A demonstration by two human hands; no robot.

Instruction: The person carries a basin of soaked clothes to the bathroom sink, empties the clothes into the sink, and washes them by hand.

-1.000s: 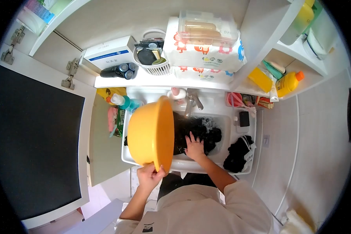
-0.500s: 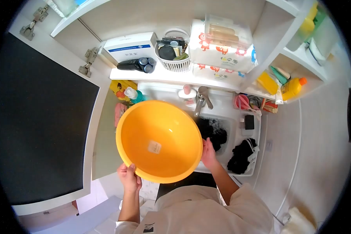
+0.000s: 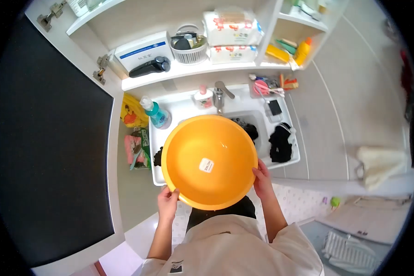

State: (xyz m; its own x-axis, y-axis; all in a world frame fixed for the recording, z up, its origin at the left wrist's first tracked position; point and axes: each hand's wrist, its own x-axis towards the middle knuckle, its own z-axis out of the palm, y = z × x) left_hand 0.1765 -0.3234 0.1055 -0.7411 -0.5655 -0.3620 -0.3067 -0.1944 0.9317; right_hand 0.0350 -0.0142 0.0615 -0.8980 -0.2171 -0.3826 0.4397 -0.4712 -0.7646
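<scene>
A yellow-orange plastic basin (image 3: 193,161) with a white label inside is held in front of my body, over the near part of the white sink (image 3: 157,138). My left hand (image 3: 168,202) grips its rim at the lower left, thumb on top. On the right side, my right hand (image 3: 263,178) is closed on the rim. Behind the basin, dark wet cloth (image 3: 249,130) shows in the sink bowl, partly hidden. A black bundle of cloth (image 3: 280,143) lies on the sink's right ledge, and the faucet (image 3: 220,97) stands at the back.
A teal pump bottle (image 3: 157,115) and a pink-capped soap bottle (image 3: 204,97) stand on the sink top. Above it, a shelf (image 3: 188,71) carries a shaver (image 3: 148,67), a white basket (image 3: 189,55) and wipes packs (image 3: 232,32). An open mirror door (image 3: 55,152) juts out at the left.
The basin has shifted right relative to the sink, covering more of the bowl, with both hands still on its rim. The camera view has turned, showing more floor at the right.
</scene>
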